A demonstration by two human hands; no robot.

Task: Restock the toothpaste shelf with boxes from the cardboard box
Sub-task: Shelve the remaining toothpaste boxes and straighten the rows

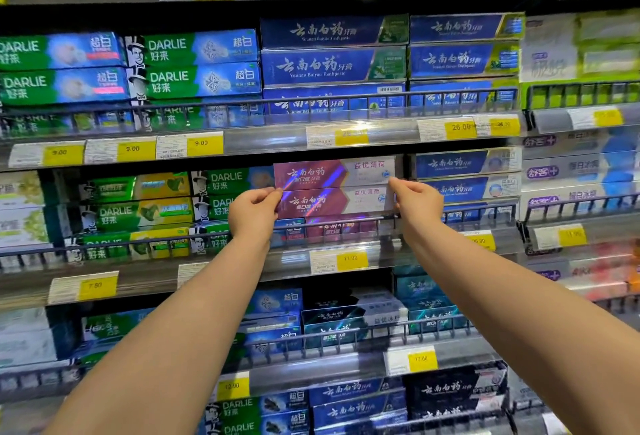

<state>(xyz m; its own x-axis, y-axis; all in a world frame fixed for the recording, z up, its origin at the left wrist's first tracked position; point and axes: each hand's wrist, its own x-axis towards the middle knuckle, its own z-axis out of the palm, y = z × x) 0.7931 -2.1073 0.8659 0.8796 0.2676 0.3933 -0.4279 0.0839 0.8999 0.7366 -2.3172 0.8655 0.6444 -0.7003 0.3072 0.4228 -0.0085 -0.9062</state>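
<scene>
Grip: left hand (254, 211) and right hand (417, 204) pinch opposite ends of the purple boxes (334, 188).
Progress: stack nearly seated behind the shelf rail (346, 223).
Left: cardboard box unseen; remainder unknown.

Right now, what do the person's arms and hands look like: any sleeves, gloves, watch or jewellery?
Both forearms are bare as far as the frame shows; no sleeve or cuff is in view. The left hand and right hand wear no gloves. No watch, bracelet or ring shows on either wrist or on the visible fingers.
</scene>
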